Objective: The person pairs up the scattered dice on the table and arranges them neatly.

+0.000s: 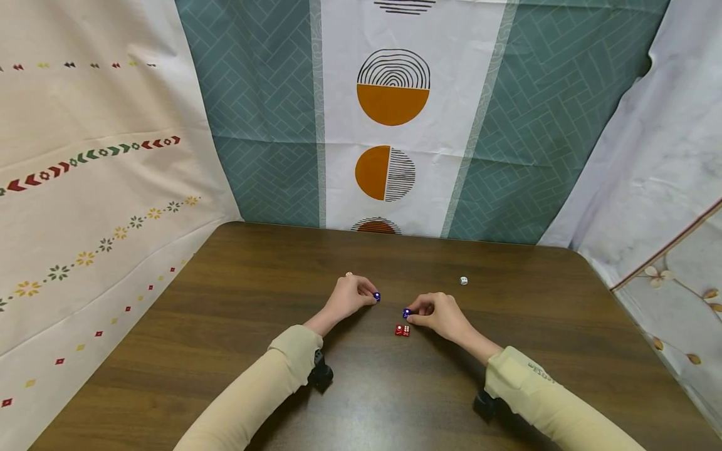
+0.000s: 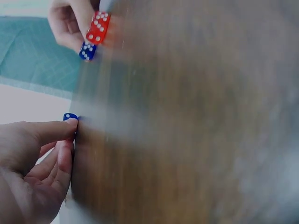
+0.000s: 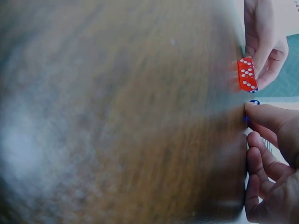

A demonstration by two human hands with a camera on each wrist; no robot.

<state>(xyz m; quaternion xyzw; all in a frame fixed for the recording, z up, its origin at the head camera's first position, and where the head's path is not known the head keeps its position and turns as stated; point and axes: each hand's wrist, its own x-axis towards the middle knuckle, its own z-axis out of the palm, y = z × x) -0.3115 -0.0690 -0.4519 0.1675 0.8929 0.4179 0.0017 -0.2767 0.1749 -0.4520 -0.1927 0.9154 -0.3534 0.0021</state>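
My left hand (image 1: 351, 295) pinches a blue die (image 1: 376, 296) between thumb and fingertips, low over the table. A little to the right, my right hand (image 1: 441, 315) grips a second blue die (image 1: 407, 312) the same way. Just in front of that die, two red dice (image 1: 402, 330) lie side by side, touching. In the left wrist view, the left thumb covers part of its blue die (image 2: 69, 116). The right wrist view has the right thumb over most of its own blue die (image 3: 254, 101), with the red dice (image 3: 246, 73) near the left hand.
On the brown wooden table (image 1: 225, 313), a white die (image 1: 464, 280) lies beyond the right hand. A small pale object (image 1: 348, 274) shows just behind the left hand, mostly hidden by it. Patterned cloths (image 1: 271, 125) hang behind the table and at both sides.
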